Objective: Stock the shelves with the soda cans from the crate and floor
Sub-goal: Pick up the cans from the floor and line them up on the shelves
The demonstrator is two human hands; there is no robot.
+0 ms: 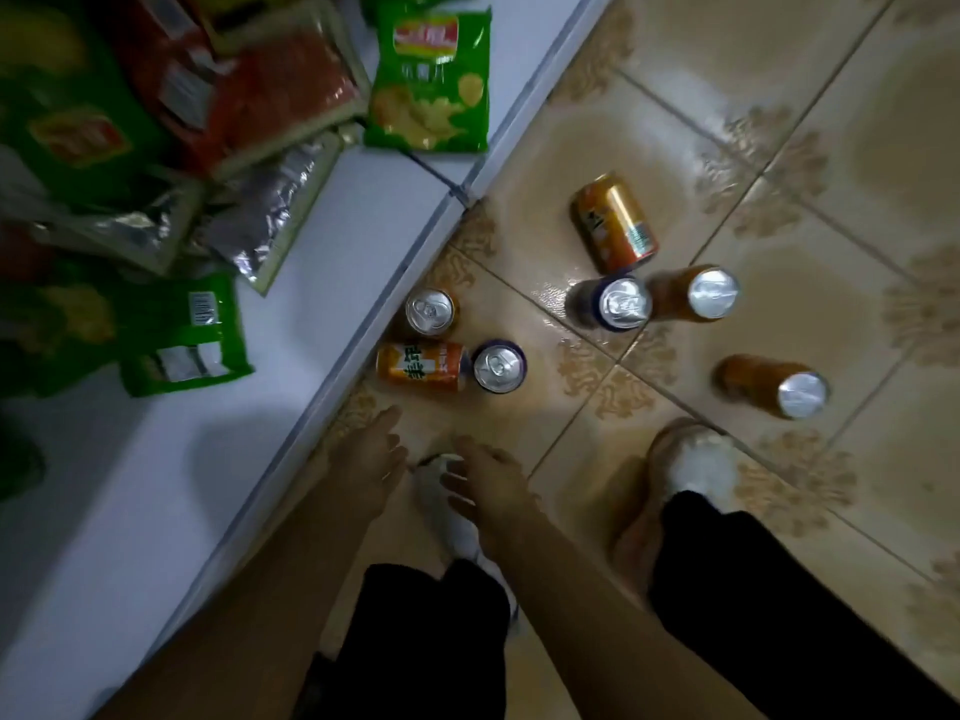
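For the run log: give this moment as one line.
phase: reaching | hands: left empty, right empty | cans: seven on floor, two lying | shelf: chip bags

Seven soda cans (498, 366) sit on the tiled floor (779, 122): five upright, two orange ones (421, 366) lying on their sides.

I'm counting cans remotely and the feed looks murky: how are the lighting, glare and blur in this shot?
Head view: dim overall, darkest at the lower corners; wet-looking glare on the floor tiles beside the blue-rimmed can; the snack bags at far left are smeared by motion blur; both hands, left and right, are soft-edged; can tops stay readable; wide-angle bending shows along the shelf edge.
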